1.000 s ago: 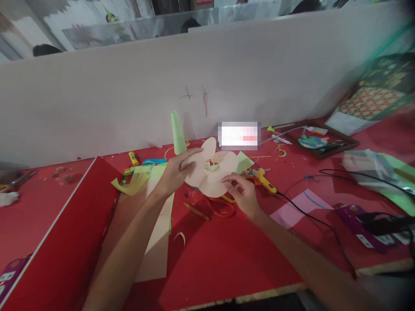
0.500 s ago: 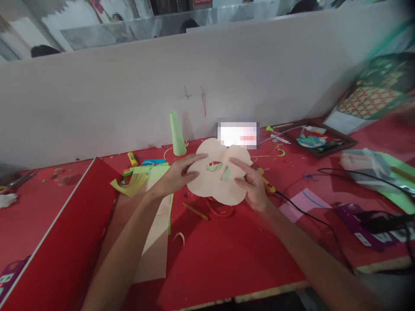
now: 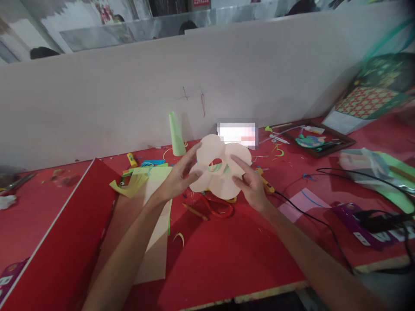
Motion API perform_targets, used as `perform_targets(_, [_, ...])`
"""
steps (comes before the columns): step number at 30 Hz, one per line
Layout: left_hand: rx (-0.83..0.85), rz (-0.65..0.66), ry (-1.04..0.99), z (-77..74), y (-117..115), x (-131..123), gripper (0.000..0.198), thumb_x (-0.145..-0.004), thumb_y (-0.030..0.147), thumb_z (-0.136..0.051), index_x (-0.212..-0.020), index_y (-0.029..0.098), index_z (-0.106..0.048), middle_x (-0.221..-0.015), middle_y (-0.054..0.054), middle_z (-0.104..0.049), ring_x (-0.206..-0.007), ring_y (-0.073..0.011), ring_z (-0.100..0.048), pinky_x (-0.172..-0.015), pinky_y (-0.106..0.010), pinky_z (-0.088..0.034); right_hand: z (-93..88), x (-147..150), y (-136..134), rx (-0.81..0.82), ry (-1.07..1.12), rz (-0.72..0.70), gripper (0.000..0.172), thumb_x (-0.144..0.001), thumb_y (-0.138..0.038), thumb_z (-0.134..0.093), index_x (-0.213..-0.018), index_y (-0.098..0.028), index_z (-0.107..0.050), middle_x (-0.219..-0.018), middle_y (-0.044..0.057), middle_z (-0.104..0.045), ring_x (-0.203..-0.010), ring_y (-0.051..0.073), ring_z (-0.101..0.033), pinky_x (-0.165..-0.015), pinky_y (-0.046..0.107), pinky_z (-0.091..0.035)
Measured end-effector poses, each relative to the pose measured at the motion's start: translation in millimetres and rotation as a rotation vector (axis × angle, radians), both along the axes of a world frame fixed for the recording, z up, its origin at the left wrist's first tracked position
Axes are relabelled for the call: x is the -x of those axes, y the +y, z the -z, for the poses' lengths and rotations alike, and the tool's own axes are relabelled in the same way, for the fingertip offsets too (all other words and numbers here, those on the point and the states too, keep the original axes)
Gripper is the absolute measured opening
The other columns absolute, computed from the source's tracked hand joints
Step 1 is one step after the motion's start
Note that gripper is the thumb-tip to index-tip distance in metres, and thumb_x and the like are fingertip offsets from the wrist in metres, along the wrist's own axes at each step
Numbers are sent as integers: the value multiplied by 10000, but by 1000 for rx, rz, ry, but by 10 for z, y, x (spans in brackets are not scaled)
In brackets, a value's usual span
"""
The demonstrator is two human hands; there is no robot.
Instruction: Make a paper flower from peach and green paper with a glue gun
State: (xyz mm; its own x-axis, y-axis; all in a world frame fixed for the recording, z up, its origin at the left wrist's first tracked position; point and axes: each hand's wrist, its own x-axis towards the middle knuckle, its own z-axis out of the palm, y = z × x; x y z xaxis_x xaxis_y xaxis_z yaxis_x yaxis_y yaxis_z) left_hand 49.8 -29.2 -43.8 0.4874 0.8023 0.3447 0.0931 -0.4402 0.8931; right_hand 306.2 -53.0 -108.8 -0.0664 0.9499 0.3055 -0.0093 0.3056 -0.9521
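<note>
A peach paper flower (image 3: 212, 147) with rounded petals and a hole at its centre is held up over the table. My left hand (image 3: 178, 177) pinches its left edge, thumb below and fingers above. On the opposite side my right hand (image 3: 254, 185) grips the right petals between thumb and fingers. Just under the flower lie red-handled scissors (image 3: 223, 214), partly covered by it, and a brown pencil (image 3: 195, 211). A yellow tool (image 3: 268, 186) with a black cord rests beside my right hand. Behind the flower stands a light green paper cone (image 3: 177, 138).
At left, a red board (image 3: 61, 229) rises beside peach and green paper sheets (image 3: 155, 255). A bright blurred screen (image 3: 236, 131) stands by the white partition (image 3: 129, 95). Rightward are a brown tray (image 3: 343, 142), pink paper (image 3: 304, 205) and a purple power strip (image 3: 352, 222) with black cords.
The paper flower has tilted and turned a little, its petals now more separated and curved. My left fingers have shifted up and along its edge. Both hands keep their hold.
</note>
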Motion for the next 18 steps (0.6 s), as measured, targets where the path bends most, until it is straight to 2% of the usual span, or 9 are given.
perform_targets(3, [15,135,25,-17,-128,-189,750,-1045,420,-520,-1662,453,-96,-1688,-96,-366,-1187,-253,-663,-991,-428,-573,46,95,-60,-42,-8,-40,677,-944,-616,-620,-1520,-273,-523,-1420,110,-652,-1095,287,-698,-895,433,-618])
perform_targets(5, [8,156,121,5,-204,-318,726,-1055,420,-490,-1657,468,-86,-1684,-115,-366,-960,-188,-683,-845,-369,-587,92,175,-97,-79,69,-108,773,-925,-693,-601,-1563,-286,-445,-1465,109,-616,-1268,305,-635,-1021,452,-577])
perform_targets(8, [-55,50,221,82,-259,-452,663,-1023,360,-564,-1624,415,-290,-1640,-129,-411,-826,-139,-617,-761,-322,-560,145,270,-128,-89,143,-154,833,-910,-665,-651,-1595,-297,-355,-1557,107,-528,-1426,295,-520,-1163,456,-480])
perform_targets(10, [-120,-82,224,128,-256,-493,562,-1000,318,-592,-1542,359,-449,-1571,-130,-469,-784,-120,-571,-739,-308,-545,154,306,-132,-62,135,-126,803,-942,-592,-650,-1609,-298,-313,-1576,112,-507,-1441,283,-507,-1194,459,-450])
perform_targets(12, [-143,-243,205,148,-239,-510,524,-970,324,-633,-1479,329,-511,-1472,-121,-531,-796,-126,-554,-717,-292,-530,143,327,-127,-57,127,-86,799,-966,-551,-626,-1630,-300,-259,-1581,119,-502,-1439,278,-512,-1207,471,-437])
perform_targets(14, [-82,-354,156,148,-226,-521,601,-928,369,-691,-1489,317,-481,-1349,-112,-587,-835,-144,-573,-696,-279,-519,116,343,-124,-78,134,-62,836,-972,-545,-617,-1651,-305,-193,-1606,122,-472,-1455,278,-498,-1218,480,-427])
perform_targets(15, [-28,-363,123,150,-225,-529,674,-906,387,-717,-1516,314,-440,-1282,-106,-610,-839,-150,-588,-688,-276,-516,101,352,-125,-86,139,-54,861,-970,-550,-617,-1659,-307,-160,-1618,125,-456,-1458,278,-497,-1215,481,-432])
perform_targets(18, [103,-280,56,195,-252,-560,887,-858,357,-769,-1599,308,-284,-1038,-52,-654,-756,-141,-616,-683,-281,-514,54,374,-137,-78,155,-42,941,-965,-575,-615,-1674,-297,-62,-1628,151,-433,-1418,283,-545,-1166,481,-493])
